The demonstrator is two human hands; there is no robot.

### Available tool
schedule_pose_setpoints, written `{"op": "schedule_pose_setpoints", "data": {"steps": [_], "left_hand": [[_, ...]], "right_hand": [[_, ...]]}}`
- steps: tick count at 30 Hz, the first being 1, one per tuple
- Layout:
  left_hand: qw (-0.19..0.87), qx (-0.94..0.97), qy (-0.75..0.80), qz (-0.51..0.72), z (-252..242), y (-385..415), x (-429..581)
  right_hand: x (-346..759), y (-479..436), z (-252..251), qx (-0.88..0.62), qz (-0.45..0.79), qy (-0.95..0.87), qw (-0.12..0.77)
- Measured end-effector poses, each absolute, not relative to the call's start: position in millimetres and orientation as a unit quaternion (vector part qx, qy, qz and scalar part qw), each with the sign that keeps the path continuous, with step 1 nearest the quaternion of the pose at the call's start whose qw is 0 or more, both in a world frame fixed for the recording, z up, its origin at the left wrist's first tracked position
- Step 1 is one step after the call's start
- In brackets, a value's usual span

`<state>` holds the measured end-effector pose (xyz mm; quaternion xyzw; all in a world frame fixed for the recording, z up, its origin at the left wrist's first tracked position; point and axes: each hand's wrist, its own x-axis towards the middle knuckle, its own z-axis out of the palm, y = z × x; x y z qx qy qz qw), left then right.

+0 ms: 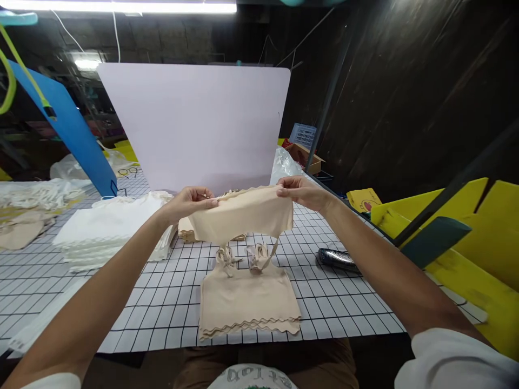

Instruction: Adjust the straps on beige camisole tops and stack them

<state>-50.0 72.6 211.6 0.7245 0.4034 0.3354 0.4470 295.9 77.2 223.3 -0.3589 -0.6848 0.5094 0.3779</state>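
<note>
Between my two hands a beige camisole top (243, 216) is stretched out above the table, its scalloped edge uppermost and a thin strap dangling at its right. My left hand (192, 202) pinches the top's upper left part between thumb and fingers. At the upper right corner, my right hand (302, 192) grips the same cloth. Below it, near the table's front edge, lies a small stack of beige camisole tops (249, 297) with wavy hems toward me and gathered straps at the far end. Behind the held top, more folded beige cloth (188, 231) is partly hidden.
A tall pile of white garments (109, 227) stands left on the grid-patterned table (162, 308). A dark shiny cylindrical object (338, 259) lies to the right. A white board (198, 124) rises at the back, a blue panel (68, 124) at left, yellow bins (458, 216) at right.
</note>
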Motion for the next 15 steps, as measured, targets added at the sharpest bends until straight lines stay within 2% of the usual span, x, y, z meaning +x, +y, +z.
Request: {"op": "schedule_pose_setpoints", "data": {"steps": [7,12,15], "left_hand": [[0.479,0.689,0.365,0.403,204.1,70.1,-43.3],[0.513,0.68,0.386,0.354,205.9,64.8,-41.4],[0.512,0.677,0.392,0.355,206.3,62.7,-41.1]], "right_hand": [[289.2,72.9,217.4,-0.388,0.461,-0.738,0.303],[289.6,70.7,217.5,-0.363,0.506,-0.68,0.386],[292.2,69.8,219.4,-0.358,0.524,-0.662,0.398]]}}
